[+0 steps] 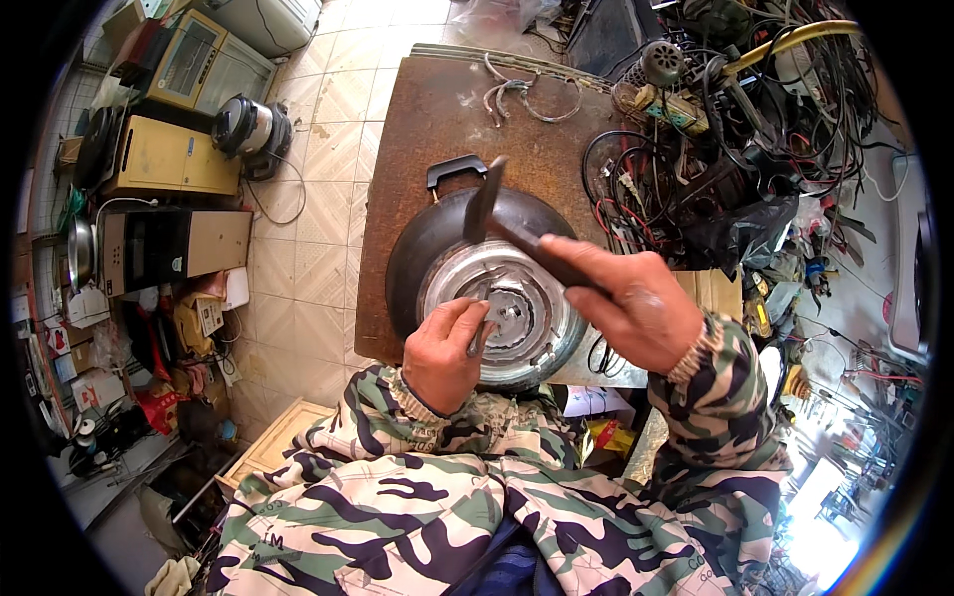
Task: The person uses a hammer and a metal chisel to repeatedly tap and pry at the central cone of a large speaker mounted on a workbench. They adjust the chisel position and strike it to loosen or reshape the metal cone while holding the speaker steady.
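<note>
A dark round pan (412,260) with a black side handle (456,169) lies on the brown worktop, its silvery ringed metal base (452,273) facing up. Around the middle of that base, the metal is ragged and torn. My right hand (636,303) is closed round the handle of a hammer (484,207), whose dark head hangs over the far part of the pan. Over the base's near left part, my left hand (444,356) pinches a short metal piece (484,340). Its lower end and exact kind are hidden by my fingers.
The worktop (402,149) carries loose grey cable loops (522,97) at its far end. To the right, a heap of tangled wires and parts (715,159) crowds its edge. Left across the tiled floor (313,238) stand a rice cooker (248,127) and a yellow cabinet (164,157).
</note>
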Action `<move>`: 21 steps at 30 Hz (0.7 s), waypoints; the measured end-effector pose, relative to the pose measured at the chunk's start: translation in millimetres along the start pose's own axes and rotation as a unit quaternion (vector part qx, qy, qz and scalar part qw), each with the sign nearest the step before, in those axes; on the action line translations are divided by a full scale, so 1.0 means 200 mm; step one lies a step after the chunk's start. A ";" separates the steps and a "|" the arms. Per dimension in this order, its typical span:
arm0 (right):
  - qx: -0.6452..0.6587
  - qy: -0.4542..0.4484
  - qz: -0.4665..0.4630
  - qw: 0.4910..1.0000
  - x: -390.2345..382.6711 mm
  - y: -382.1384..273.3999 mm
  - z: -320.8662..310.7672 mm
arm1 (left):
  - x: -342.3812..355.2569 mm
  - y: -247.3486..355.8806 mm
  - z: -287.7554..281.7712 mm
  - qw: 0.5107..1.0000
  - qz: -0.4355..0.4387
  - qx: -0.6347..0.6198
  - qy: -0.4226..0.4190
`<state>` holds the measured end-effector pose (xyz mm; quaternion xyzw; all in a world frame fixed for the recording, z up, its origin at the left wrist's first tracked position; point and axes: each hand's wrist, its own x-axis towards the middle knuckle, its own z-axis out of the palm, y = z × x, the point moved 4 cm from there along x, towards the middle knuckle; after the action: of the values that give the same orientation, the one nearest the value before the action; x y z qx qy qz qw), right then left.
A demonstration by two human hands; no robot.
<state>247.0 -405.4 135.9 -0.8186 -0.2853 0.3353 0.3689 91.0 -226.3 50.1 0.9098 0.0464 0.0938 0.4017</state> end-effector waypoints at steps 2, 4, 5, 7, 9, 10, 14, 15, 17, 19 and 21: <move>0.064 0.088 -0.006 0.994 -0.06 0.02 0.00 | -0.01 -0.02 0.00 1.000 -0.005 -0.017 0.015; 0.094 0.124 0.015 0.988 -0.11 0.04 0.00 | -0.01 -0.06 -0.01 0.999 -0.015 -0.036 0.037; 0.097 0.108 0.039 0.989 -0.14 0.07 0.01 | -0.01 -0.06 -0.01 0.999 -0.011 -0.040 0.033; 0.106 0.078 0.086 0.988 -0.18 0.11 0.03 | 0.00 -0.06 0.00 0.999 -0.002 -0.047 0.025; 0.098 0.082 0.061 0.990 -0.22 0.14 0.06 | 0.00 -0.04 0.00 0.999 -0.003 -0.047 0.015; 0.097 0.081 0.060 0.990 -0.23 0.15 0.07 | 0.00 -0.03 0.00 0.999 -0.005 -0.047 0.012; 0.082 0.072 0.062 0.992 -0.26 0.17 0.09 | 0.02 -0.03 0.01 0.999 0.000 -0.045 0.008; 0.077 0.068 0.063 0.993 -0.26 0.17 0.09 | 0.02 -0.03 0.01 0.999 0.000 -0.044 0.005; 0.081 0.076 0.033 0.993 -0.26 0.14 0.08 | 0.03 -0.02 0.02 1.000 0.009 -0.030 0.000; 0.065 0.040 0.032 0.997 -0.23 0.11 0.06 | 0.02 -0.01 0.03 1.000 0.023 0.001 0.001; 0.025 -0.033 0.073 0.996 -0.18 0.07 0.03 | 0.01 0.00 0.03 1.000 0.024 0.020 0.000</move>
<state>223.7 -435.6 134.5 -0.8163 -0.2281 0.3949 0.3544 95.2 -230.9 46.5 0.9187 0.0263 0.1021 0.3807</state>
